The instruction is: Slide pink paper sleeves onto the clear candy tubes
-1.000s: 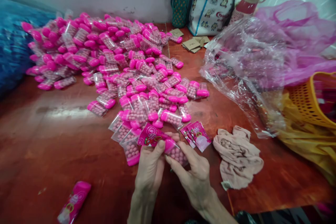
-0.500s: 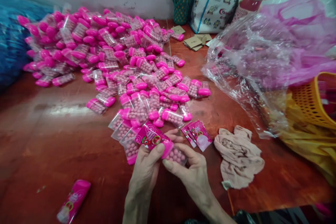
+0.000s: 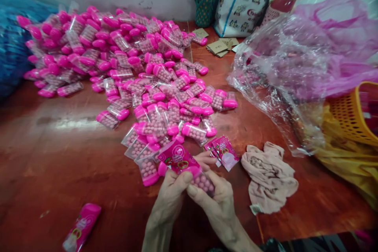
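A clear container of pink candy balls (image 3: 203,183) is pinched in my right hand (image 3: 220,199), its candy end towards me. My left hand (image 3: 169,195) holds a pink printed sleeve (image 3: 178,157) at the container's pink end, thumb on top. Whether the container's end is inside the sleeve I cannot tell. A pink cap (image 3: 162,168) shows beside my left fingers. Just beyond, several filled containers (image 3: 147,169) lie overlapped at the front of the pile. To the right of my fingers lie flat printed sleeves (image 3: 226,153). A container in a printed sleeve (image 3: 82,226) rests at lower left.
A large heap of pink-capped containers (image 3: 97,47) spreads across the back of the red-brown table (image 3: 59,157). On the right are a crumpled pale cloth (image 3: 270,177), clear plastic (image 3: 277,59) and a yellow basket (image 3: 345,110). Cardboard pieces (image 3: 218,47) lie near the bags.
Both hands have shifted slightly right and down with the container and sleeve. The sleeve has tilted, and a pink cap now shows beside my left fingers.
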